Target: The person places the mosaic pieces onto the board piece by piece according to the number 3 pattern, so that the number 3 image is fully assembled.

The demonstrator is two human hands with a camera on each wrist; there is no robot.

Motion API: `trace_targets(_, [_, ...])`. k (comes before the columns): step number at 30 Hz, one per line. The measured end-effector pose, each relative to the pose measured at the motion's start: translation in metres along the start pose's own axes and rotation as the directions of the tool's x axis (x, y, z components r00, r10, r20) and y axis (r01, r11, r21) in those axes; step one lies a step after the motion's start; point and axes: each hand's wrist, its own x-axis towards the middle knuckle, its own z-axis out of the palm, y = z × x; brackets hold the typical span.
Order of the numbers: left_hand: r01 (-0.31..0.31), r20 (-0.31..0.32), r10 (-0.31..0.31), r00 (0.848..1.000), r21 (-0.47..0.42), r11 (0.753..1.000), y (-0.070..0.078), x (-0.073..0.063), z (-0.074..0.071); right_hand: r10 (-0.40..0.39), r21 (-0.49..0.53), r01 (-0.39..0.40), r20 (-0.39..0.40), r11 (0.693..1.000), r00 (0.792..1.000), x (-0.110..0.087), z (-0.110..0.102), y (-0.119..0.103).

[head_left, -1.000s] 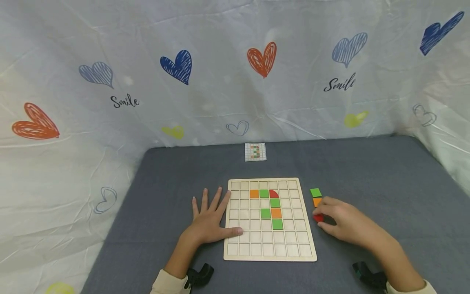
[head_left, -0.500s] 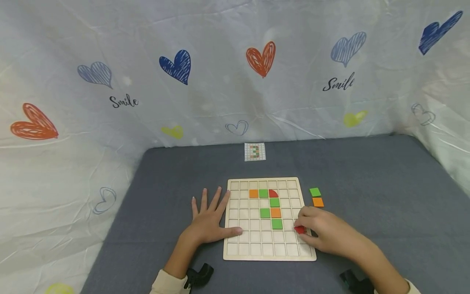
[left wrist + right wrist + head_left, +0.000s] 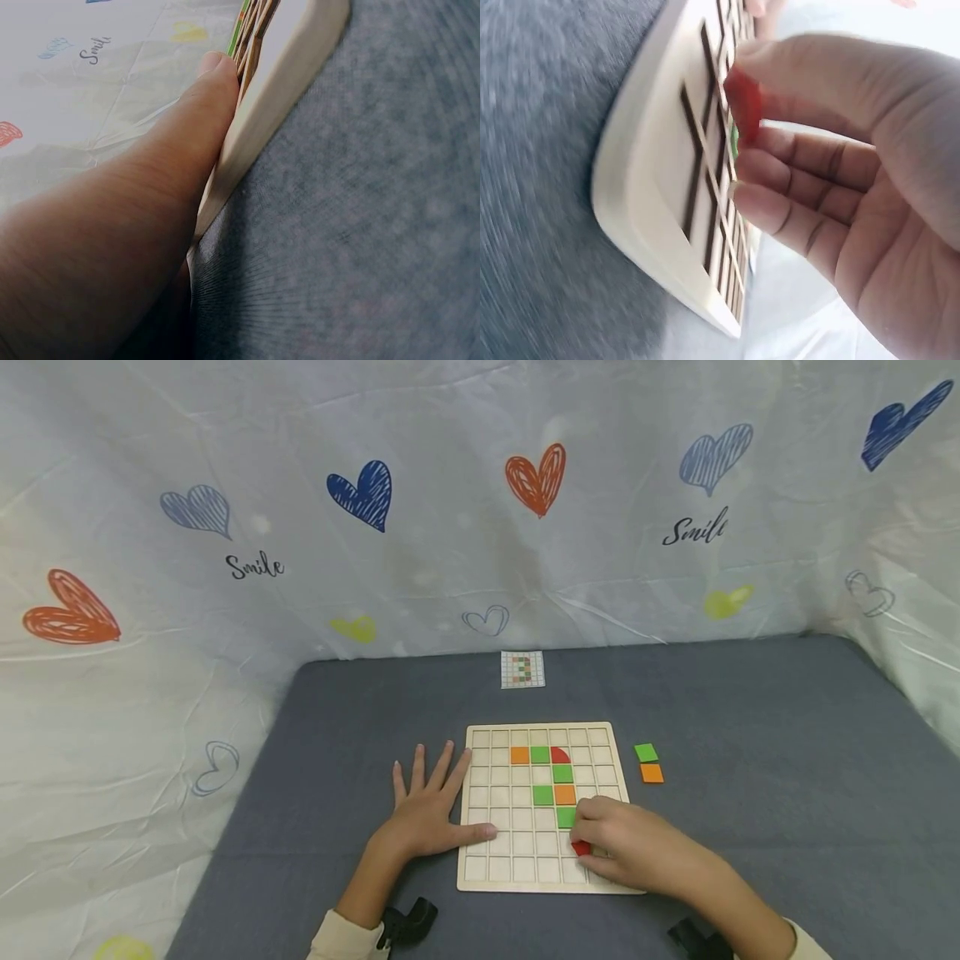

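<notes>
- one white sheet (image 3: pixel 450 527) printed with hearts is hanging behind and beside the scene; ten or so hearts are showing on it, three of them orange-red, and the word "smile" is appearing twice.
- one grey worktop (image 3: pixel 750 735) is carrying everything.
- one wooden grid board (image 3: pixel 495 793) is lying flat in the middle of the worktop, its cells running eight across and seven deep.
- two hands are working at the board. the left hand (image 3: pixel 427 810) is lying flat and spread beside the board's left edge, holding nothing, its thumb pressing on the board's rim. the right hand (image 3: pixel 637 852) is hovering over the board's lower right part, its fingers curling and pinching one red tile (image 3: pixel 581 848) between thumb and fingertips.
- the red tile is sitting just below the lowest green tile, low over the cells; whether it is touching the board cannot be told.
- seven tiles are sitting in the board: four green tiles (image 3: pixel 539 755), two orange tiles (image 3: pixel 519 755) and one red quarter-round tile (image 3: pixel 559 755).
- two spare tiles are lying on the worktop just right of the board, one loose green tile (image 3: pixel 646 752) and one loose orange tile (image 3: pixel 652 772), close together.
- one small pattern card (image 3: pixel 522 670) is lying at the worktop's far edge.
</notes>
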Motion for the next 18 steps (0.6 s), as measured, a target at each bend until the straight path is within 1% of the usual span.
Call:
trace_targets(3, [-0.007,-0.011,0.007,1.000,-0.011,1.000,-0.001,0.000,0.001,0.007,-0.015,-0.006,0.023,1.000,1.000,0.004,0.004,-0.002])
trace_targets(5, [-0.002,-0.003,0.002,1.000,-0.007,1.000,0.000,0.001,0.001,0.010,-0.017,-0.010,0.028,1.000,1.000,0.004,0.005,-0.002])
trace_targets(12, [0.019,0.007,-0.019,1.000,0.009,1.000,0.001,0.001,0.001,-0.021,-0.042,0.021,-0.021,0.999,1.000,0.009,0.009,-0.004])
trace_targets(15, [0.023,0.003,-0.023,1.000,0.021,1.000,0.001,0.001,0.001,-0.018,-0.039,0.018,-0.001,0.999,1.000,0.012,0.009,-0.005])
trace_targets(18, [0.024,0.004,-0.024,1.000,0.026,0.999,0.001,0.001,0.001,0.005,-0.026,-0.004,0.040,1.000,0.999,0.015,0.008,-0.006])
